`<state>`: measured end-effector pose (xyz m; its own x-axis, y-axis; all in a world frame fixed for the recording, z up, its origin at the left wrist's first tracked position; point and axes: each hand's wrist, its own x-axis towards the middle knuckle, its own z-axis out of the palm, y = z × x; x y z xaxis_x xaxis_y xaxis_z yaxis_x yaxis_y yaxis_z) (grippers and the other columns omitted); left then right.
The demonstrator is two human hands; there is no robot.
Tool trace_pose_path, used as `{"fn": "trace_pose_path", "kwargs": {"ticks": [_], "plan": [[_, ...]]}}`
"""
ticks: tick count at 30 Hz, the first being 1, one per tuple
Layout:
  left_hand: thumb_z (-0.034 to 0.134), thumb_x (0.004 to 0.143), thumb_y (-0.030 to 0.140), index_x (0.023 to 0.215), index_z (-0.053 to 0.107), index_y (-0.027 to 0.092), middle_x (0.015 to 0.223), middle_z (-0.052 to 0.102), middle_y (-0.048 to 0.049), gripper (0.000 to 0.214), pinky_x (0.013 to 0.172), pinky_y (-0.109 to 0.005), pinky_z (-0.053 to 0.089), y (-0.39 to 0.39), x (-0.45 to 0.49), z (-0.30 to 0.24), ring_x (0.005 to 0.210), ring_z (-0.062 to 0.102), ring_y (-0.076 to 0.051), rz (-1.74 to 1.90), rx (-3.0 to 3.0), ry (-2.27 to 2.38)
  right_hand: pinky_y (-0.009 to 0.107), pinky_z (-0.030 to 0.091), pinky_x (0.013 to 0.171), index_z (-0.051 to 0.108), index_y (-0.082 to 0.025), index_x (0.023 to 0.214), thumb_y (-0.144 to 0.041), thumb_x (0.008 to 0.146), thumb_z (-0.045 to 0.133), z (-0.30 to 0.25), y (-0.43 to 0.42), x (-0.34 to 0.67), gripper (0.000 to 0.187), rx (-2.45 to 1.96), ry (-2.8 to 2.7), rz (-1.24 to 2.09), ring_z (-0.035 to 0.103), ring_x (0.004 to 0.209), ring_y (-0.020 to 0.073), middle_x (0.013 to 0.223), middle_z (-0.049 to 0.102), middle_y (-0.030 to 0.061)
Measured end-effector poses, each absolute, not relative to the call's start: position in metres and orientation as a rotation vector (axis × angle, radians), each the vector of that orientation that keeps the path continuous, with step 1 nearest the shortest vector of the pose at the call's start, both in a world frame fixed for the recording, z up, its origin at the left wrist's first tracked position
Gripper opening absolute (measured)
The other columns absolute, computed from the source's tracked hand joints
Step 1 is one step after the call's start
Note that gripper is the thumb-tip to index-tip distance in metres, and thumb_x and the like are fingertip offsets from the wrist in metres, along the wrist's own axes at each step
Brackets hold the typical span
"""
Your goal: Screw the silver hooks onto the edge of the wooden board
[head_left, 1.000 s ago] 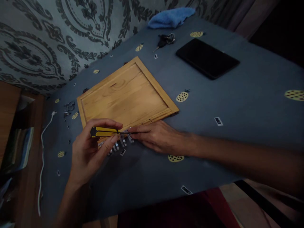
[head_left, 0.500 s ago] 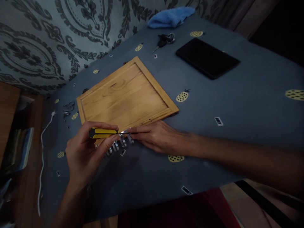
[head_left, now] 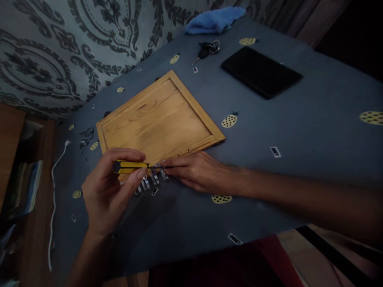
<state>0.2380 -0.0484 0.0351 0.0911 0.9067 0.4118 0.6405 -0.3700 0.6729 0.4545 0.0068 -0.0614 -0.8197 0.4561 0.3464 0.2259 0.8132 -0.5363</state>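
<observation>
My left hand (head_left: 109,191) is closed around the handle of a screwdriver (head_left: 131,166), yellow with black stripes. Its thin shaft points right, across a row of metal hooks (head_left: 154,176) on the near edge of a framed wooden board (head_left: 152,115). At the shaft's tip, the fingers of my right hand (head_left: 200,171) are pressed together beside the rightmost hook. What lies between those fingertips is hidden. Two small dark holes show in the board's edge just above my right hand.
Beyond the board lie a blue cloth (head_left: 215,20), keys (head_left: 206,50) and a black tablet-like slab (head_left: 261,71). Scissors (head_left: 86,134) lie to the left, near a white cable (head_left: 53,199). A patterned wall (head_left: 74,48) borders the table's far side, and a wooden shelf (head_left: 36,191) stands at left.
The thumb and fingers of my left hand have shifted slightly left along the screwdriver handle, which looks slightly turned. My right hand and the board stay in place.
</observation>
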Motion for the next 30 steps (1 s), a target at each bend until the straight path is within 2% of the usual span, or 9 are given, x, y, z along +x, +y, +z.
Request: {"fn": "trace_pose_path", "kwargs": {"ticks": [4, 9, 17, 24, 30], "plan": [[0.078, 0.089, 0.015, 0.104, 0.075, 0.029, 0.092, 0.073, 0.0015, 0.021, 0.076, -0.032, 0.054, -0.0465, 0.2414, 0.0356, 0.088, 0.069, -0.016, 1.256, 2.054, 1.556, 0.031, 0.062, 0.080, 0.071, -0.015, 0.128, -0.008, 0.097, 0.057, -0.0634, 0.0071, 0.4543, 0.035, -0.488, -2.516, 0.632, 0.076, 0.107, 0.0213, 0.141, 0.070, 0.0108], [0.081, 0.085, 0.010, 0.109, 0.077, 0.030, 0.095, 0.075, 0.0028, 0.031, 0.079, -0.028, 0.055, -0.0469, 0.2438, 0.0331, 0.087, 0.071, -0.013, 1.320, 2.055, 1.552, 0.032, 0.063, 0.079, 0.071, -0.014, 0.129, -0.008, 0.098, 0.058, -0.0664, 0.0070, 0.4547, 0.035, -0.489, -2.511, 0.637, 0.075, 0.111, 0.0229, 0.140, 0.070, 0.0112], [0.081, 0.085, 0.010, 0.110, 0.078, 0.030, 0.095, 0.077, 0.0034, 0.032, 0.082, -0.027, 0.058, -0.0480, 0.2455, 0.0356, 0.088, 0.073, -0.013, 1.305, 2.062, 1.561, 0.032, 0.062, 0.084, 0.072, -0.017, 0.130, -0.010, 0.099, 0.057, -0.0662, 0.0072, 0.4546, 0.035, -0.501, -2.523, 0.636, 0.075, 0.111, 0.0212, 0.141, 0.070, 0.0096], [0.078, 0.089, 0.014, 0.111, 0.076, 0.033, 0.095, 0.076, 0.0025, 0.029, 0.078, -0.031, 0.057, -0.0483, 0.2413, 0.0383, 0.088, 0.072, -0.016, 1.194, 2.132, 1.576, 0.033, 0.063, 0.081, 0.071, -0.012, 0.130, -0.010, 0.099, 0.058, -0.0656, 0.0072, 0.4544, 0.034, -0.490, -2.518, 0.622, 0.076, 0.111, 0.0240, 0.142, 0.069, 0.0098], [0.080, 0.086, 0.015, 0.107, 0.076, 0.032, 0.092, 0.073, 0.0016, 0.028, 0.068, -0.033, 0.055, -0.0482, 0.2381, 0.0394, 0.081, 0.069, -0.017, 1.192, 2.198, 1.580, 0.031, 0.063, 0.084, 0.071, -0.015, 0.131, -0.010, 0.100, 0.057, -0.0657, 0.0076, 0.4545, 0.034, -0.481, -2.518, 0.647, 0.073, 0.116, 0.0219, 0.143, 0.069, 0.0100]]}}
